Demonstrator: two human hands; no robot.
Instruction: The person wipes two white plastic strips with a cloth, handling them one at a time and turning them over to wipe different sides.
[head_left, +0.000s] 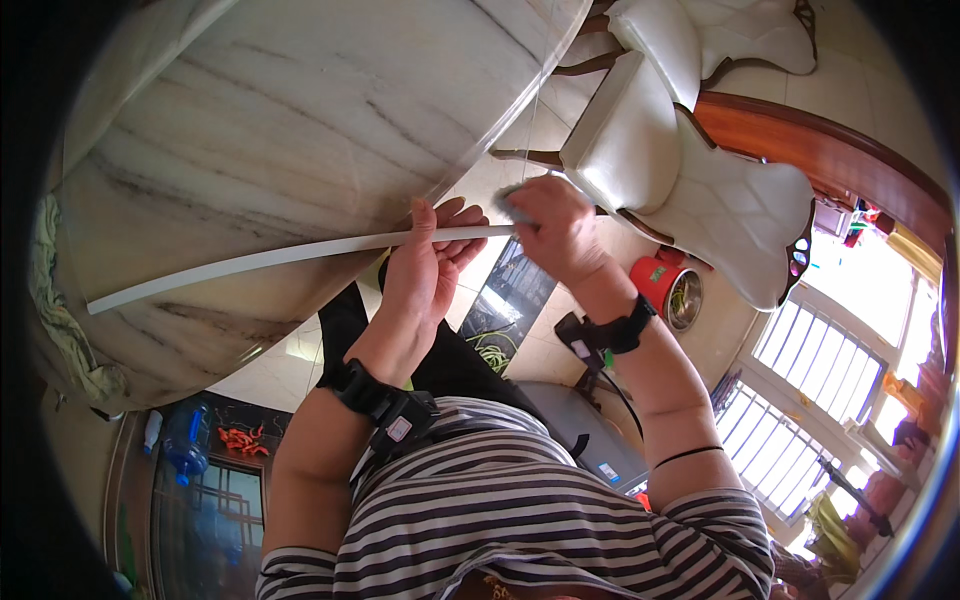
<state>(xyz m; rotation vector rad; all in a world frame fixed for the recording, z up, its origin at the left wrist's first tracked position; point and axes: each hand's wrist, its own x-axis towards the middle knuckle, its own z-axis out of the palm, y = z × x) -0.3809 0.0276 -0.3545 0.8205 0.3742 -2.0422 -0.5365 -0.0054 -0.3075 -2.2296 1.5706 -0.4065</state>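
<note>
A long, flat white strip (247, 262) stretches from over the marble table to my hands, slightly bowed; its material cannot be told. My left hand (442, 247) is palm up around the strip, its thumb over it and the fingers beneath. At the strip's right end, my right hand (551, 217) is closed on a grey-green cloth (510, 199), which lies against that end. Whether the fingers also pinch the strip is hidden. Both wrists wear black straps with small devices.
The curved edge of the marble table (337, 112) lies ahead and left, with a crumpled cloth (60, 307) at its far-left rim. White padded chairs (637, 135) stand to the right. A red bin (667, 289) and some green stalks (491, 351) are on the floor.
</note>
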